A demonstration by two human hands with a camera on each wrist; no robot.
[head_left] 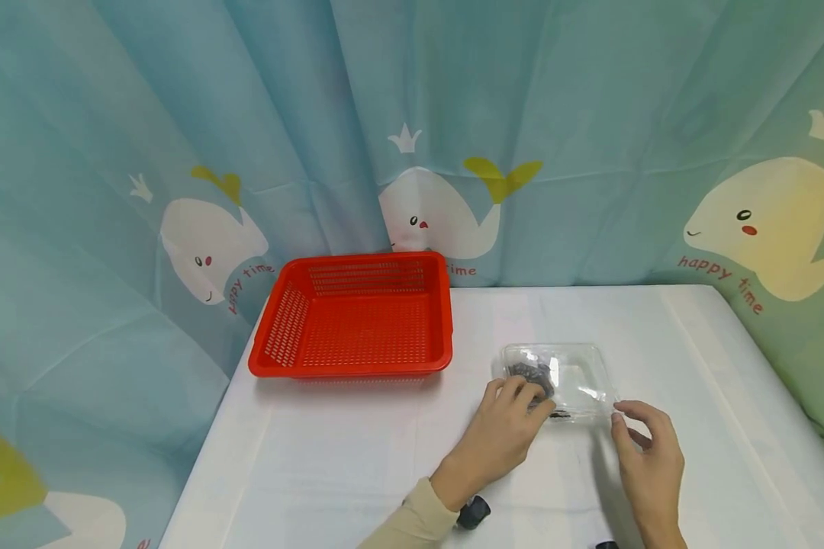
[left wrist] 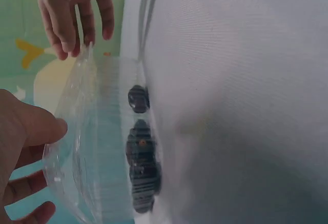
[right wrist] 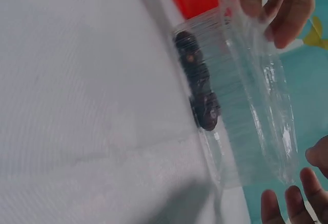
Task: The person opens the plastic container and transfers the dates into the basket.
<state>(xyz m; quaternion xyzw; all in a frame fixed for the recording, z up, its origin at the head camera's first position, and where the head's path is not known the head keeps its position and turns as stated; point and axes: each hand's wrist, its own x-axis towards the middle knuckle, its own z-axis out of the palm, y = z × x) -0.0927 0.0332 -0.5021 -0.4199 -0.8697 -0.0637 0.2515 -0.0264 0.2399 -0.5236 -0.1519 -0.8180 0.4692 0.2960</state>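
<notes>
A white worktop (head_left: 357, 457) appears wider toward the viewer, and its far right corner is softly rounded. The surface looks like cloth: close up, a fine ribbed texture shows, and faint pale bands run along the left and right sides. Near the far left corner sits a red plastic basket (head_left: 364, 332), rectangular, open-topped, with slotted walls. To its right, apart from it and a little closer to the viewer, a clear plastic box (head_left: 580, 377) rests on the white surface. Soft grey shadows fall across the worktop in front of the box.
</notes>
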